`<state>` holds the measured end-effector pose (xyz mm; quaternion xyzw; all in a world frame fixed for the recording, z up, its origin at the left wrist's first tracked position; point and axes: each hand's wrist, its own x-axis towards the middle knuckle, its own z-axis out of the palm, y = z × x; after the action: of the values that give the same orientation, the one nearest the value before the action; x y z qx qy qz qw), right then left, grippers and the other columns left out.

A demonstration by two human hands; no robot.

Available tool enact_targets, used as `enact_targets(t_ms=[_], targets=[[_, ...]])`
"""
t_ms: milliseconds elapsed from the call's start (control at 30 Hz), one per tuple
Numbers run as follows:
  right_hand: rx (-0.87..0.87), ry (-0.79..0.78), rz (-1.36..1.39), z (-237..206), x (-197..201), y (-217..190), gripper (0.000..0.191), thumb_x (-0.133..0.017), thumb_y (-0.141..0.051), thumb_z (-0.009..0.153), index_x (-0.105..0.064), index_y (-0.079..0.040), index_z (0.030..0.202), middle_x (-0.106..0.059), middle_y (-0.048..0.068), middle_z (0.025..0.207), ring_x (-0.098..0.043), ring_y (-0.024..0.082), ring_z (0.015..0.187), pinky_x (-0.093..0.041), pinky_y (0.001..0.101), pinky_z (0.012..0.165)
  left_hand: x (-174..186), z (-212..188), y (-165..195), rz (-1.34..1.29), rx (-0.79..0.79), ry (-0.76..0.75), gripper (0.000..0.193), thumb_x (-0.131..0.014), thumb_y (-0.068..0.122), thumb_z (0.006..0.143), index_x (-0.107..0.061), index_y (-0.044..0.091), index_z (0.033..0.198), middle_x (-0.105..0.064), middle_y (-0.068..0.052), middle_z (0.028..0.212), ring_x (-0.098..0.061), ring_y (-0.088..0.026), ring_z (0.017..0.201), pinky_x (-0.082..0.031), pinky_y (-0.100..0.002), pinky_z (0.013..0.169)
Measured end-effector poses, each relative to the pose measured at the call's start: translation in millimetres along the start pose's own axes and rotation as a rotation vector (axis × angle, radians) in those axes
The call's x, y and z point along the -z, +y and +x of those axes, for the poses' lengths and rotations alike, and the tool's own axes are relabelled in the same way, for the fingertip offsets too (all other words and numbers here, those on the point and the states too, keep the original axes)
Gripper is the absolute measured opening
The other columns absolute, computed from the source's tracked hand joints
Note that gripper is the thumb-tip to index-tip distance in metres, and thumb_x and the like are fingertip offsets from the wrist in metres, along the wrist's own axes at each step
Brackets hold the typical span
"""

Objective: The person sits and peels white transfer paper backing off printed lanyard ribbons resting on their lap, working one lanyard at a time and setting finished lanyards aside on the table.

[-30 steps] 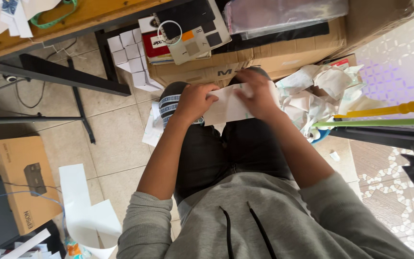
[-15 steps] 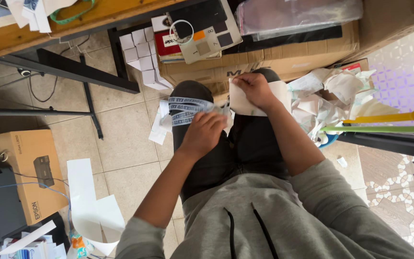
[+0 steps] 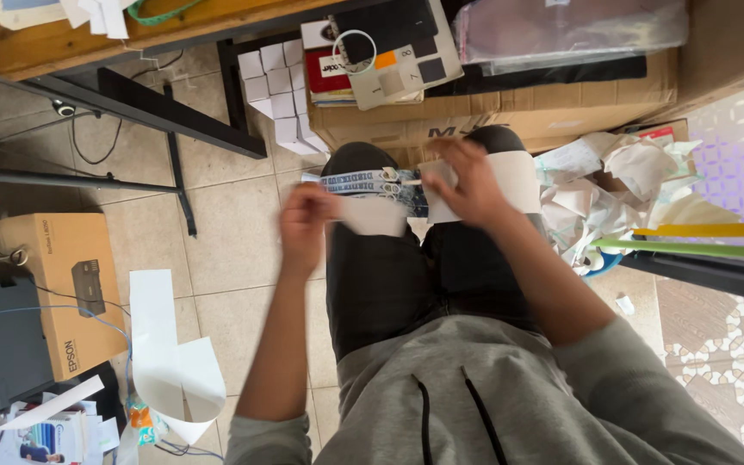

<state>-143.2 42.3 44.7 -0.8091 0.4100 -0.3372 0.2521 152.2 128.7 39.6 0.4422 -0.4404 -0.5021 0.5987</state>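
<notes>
my left hand [image 3: 306,226] pinches a white paper piece [image 3: 374,216]; my right hand [image 3: 467,179] grips the white sheet [image 3: 523,179] over my knees.

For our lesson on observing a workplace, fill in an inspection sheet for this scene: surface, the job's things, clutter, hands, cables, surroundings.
Surface: the person's lap in dark trousers, above a tiled floor.
Job's things: white paper piece in the left hand; white paper band under the right hand; printed strip across the knees.
Clutter: crumpled paper heap; loose white sheet on the floor; small white boxes.
Hands: left hand pinches the paper piece; right hand presses the band; both blurred.
Cables: black cable by the metal frame.
Surroundings: cardboard box; wooden desk.
</notes>
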Motion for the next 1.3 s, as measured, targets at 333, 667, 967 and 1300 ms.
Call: enact_targets(t_ms=[333,667,967,1300], targets=[[-0.628,0.304,0.682,-109.2,63.3,117.2,0.018,-0.059,-0.008,0.103,-0.064,-0.004,0.119,-0.063,-0.004,0.093,-0.054,0.005,0.074,-0.044,0.0239,0.061,-83.8,85.9,-20.2,1.289,-0.234,-0.429,0.054,-0.080,0.038,0.076,-0.069,0.008,0.119,-0.067,-0.010,0.114,-0.061,-0.028,0.111,-0.045,-0.045,0.094],[-1.145,0.559,-0.581,-154.5,176.3,180.9,0.050,-0.060,-0.023,0.105,-0.040,0.004,0.143,-0.051,0.027,0.140,-0.049,0.042,0.125,-0.039,0.0495,0.107,-65.7,80.8,-51.9,1.488,-0.219,-0.422,0.015,-0.068,0.022,0.098,-0.080,0.013,0.097,-0.072,-0.001,0.115,-0.057,-0.023,0.123,-0.034,-0.049,0.111],[-0.150,0.147,0.127,-40.3,-14.9,52.5,0.071,-0.082,-0.012,0.087,-0.047,-0.004,0.149,-0.058,0.022,0.136,-0.055,0.041,0.127,-0.043,0.0441,0.108,-59.7,80.9,-20.4,0.733,0.123,-0.292,0.021,-0.074,0.024,0.090,-0.079,0.004,0.094,-0.076,-0.008,0.077,-0.072,-0.018,0.067,-0.054,-0.031,0.063],[-0.033,-0.031,0.039,2.0,-45.9,11.1,0.015,-0.075,-0.009,0.092,-0.074,-0.007,0.107,-0.073,0.010,0.099,-0.066,0.032,0.101,-0.049,0.0454,0.098,40.8,73.0,-59.9,0.194,0.198,0.387,0.010,-0.068,0.008,0.083,-0.075,0.001,0.085,-0.075,-0.006,0.078,-0.070,-0.014,0.071,-0.056,-0.027,0.071]])
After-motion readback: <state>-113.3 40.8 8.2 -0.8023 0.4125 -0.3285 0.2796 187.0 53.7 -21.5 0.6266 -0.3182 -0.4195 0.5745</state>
